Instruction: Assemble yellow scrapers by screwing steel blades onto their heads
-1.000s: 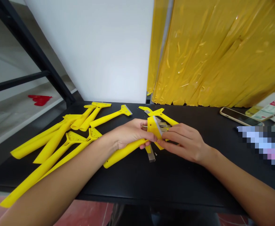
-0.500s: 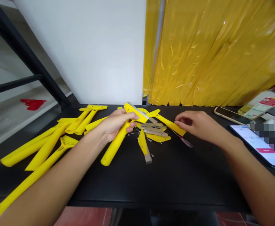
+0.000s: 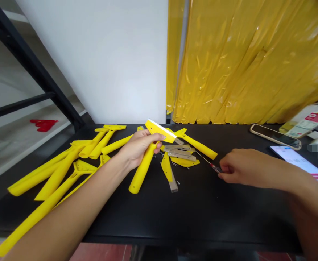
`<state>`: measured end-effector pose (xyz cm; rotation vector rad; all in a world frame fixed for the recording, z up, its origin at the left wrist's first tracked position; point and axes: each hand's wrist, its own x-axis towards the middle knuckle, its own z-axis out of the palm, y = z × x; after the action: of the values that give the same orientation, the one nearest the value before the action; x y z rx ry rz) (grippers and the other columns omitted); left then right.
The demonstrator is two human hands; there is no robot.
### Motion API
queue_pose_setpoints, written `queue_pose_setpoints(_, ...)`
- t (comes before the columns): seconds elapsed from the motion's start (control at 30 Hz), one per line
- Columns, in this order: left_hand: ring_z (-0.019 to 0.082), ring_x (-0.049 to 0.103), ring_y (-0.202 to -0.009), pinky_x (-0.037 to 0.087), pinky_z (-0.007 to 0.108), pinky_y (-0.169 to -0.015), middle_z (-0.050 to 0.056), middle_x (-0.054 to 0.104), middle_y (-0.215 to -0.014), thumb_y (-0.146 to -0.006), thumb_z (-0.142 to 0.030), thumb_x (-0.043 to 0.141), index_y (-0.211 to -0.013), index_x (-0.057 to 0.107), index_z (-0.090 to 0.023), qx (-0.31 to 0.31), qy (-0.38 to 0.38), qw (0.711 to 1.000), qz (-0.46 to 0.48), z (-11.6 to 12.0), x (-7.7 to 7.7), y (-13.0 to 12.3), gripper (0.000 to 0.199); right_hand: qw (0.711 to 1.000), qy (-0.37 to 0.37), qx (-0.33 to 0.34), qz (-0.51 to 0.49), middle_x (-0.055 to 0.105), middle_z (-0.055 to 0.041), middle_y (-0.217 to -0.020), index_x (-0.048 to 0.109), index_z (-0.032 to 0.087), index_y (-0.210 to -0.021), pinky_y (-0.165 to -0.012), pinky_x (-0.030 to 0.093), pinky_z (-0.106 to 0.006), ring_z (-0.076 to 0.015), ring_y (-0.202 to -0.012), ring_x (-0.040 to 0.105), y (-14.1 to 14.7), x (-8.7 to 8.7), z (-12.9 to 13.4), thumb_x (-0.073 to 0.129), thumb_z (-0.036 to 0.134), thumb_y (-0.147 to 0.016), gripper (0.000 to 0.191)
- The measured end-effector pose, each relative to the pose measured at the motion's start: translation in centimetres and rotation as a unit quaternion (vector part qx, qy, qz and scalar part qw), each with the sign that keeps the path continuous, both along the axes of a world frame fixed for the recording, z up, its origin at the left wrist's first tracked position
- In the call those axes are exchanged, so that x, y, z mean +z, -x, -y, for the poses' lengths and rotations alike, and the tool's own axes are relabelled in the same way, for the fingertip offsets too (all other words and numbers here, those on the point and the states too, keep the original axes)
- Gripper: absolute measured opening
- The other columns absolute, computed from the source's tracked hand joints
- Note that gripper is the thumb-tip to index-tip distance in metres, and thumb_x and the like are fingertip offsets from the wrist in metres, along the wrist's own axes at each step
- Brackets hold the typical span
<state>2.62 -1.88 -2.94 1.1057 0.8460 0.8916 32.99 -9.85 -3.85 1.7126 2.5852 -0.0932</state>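
My left hand (image 3: 138,148) is wrapped round a yellow scraper (image 3: 141,174), its head tilted up with a pale blade edge along the top. The thumb presses on the cover plate at its head. On the right, my right hand (image 3: 236,166) has its fingers closed on the handle end of a screwdriver (image 3: 212,166), whose thin shaft points up and left toward the loose parts. Between the hands lie grey metal blades (image 3: 182,156), yellow cover plates (image 3: 166,167), small screws (image 3: 178,182) and another yellow scraper handle (image 3: 201,145).
Several yellow scraper handles (image 3: 47,177) lie piled at the left of the black table (image 3: 202,217). A dark-screened phone (image 3: 275,136), a lit phone (image 3: 286,159) and a labelled bottle (image 3: 308,117) are at the right. Red pieces (image 3: 44,125) rest on the left shelf.
My right hand has come down and closed on the screwdriver handle, where before it hovered above it with nothing held. My left hand still holds the scraper.
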Motion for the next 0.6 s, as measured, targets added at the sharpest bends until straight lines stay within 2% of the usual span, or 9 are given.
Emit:
queue_pose_setpoints(0.1,0.006,0.049,-0.049,0.038,0.020,-0.048,0.001,0.058,-0.057,-0.074,-0.014,0.077,-0.076,0.068,-0.011,-0.001,0.021,1.000,0.009,-0.1,-0.2,-0.1,0.010,0.999,-0.010,0.009,-0.051,0.058,0.0035,-0.051,0.061,0.024,-0.060,-0.045,0.030,-0.028,-0.0124,-0.044,0.049,-0.4,1.5,0.8,0.061,0.029,-0.091,0.031)
queue_pose_setpoints(0.17,0.006,0.049,-0.049,0.037,0.020,-0.048,0.001,0.058,-0.056,-0.073,-0.013,0.077,-0.074,0.067,-0.011,0.008,0.027,1.000,0.012,0.0,-0.2,-0.3,0.010,0.993,-0.020,0.020,-0.114,0.061,0.0036,-0.055,0.066,0.025,-0.069,-0.046,0.036,-0.027,-0.0121,-0.047,0.052,-1.0,2.5,0.9,0.059,0.031,-0.094,0.027)
queue_pose_setpoints(0.27,0.007,0.049,-0.049,0.036,0.019,-0.048,0.001,0.058,-0.056,-0.072,-0.012,0.077,-0.074,0.066,-0.011,0.017,0.026,0.999,0.015,0.1,-0.3,-0.5,0.011,0.970,-0.150,0.011,-0.190,0.076,0.0011,-0.079,0.077,0.029,-0.093,-0.052,0.046,-0.027,-0.0140,-0.059,0.064,-1.2,3.6,0.8,0.062,0.044,-0.093,0.022)
queue_pose_setpoints(0.37,0.007,0.049,-0.049,0.037,0.019,-0.048,0.000,0.058,-0.056,-0.073,-0.012,0.076,-0.073,0.066,-0.012,0.017,0.016,1.000,0.016,0.3,-0.4,-0.6,0.011,0.932,-0.245,-0.012,-0.267,0.079,-0.0007,-0.090,0.081,0.029,-0.100,-0.052,0.048,-0.027,-0.0140,-0.061,0.067,0.0,3.8,0.9,0.069,0.046,-0.090,0.023)
queue_pose_setpoints(0.47,0.007,0.049,-0.050,0.038,0.019,-0.049,0.000,0.058,-0.056,-0.075,-0.012,0.076,-0.073,0.066,-0.012,0.018,0.002,1.000,0.014,0.5,-0.5,-0.7,0.010,0.871,-0.280,-0.070,-0.399,0.076,0.0002,-0.077,0.082,0.029,-0.098,-0.048,0.046,-0.026,-0.0112,-0.051,0.061,1.9,3.4,1.1,0.077,0.039,-0.085,0.017)
queue_pose_setpoints(0.53,0.007,0.050,-0.050,0.039,0.020,-0.049,0.000,0.058,-0.057,-0.075,-0.012,0.077,-0.074,0.067,-0.012,0.018,-0.005,1.000,0.012,0.7,-0.5,-0.8,0.010,0.820,-0.260,-0.096,-0.501,0.074,0.0002,-0.074,0.082,0.029,-0.102,-0.048,0.047,-0.027,-0.0120,-0.051,0.060,3.1,2.9,1.0,0.078,0.034,-0.084,0.019)
queue_pose_setpoints(0.6,0.007,0.050,-0.051,0.040,0.020,-0.050,0.000,0.059,-0.058,-0.075,-0.012,0.077,-0.075,0.067,-0.012,0.018,-0.009,1.000,0.013,0.9,-0.4,-1.0,0.011,0.762,-0.233,-0.098,-0.596,0.073,-0.0018,-0.079,0.081,0.028,-0.104,-0.046,0.047,-0.029,-0.0125,-0.052,0.059,4.0,2.4,0.8,0.078,0.031,-0.085,0.020)
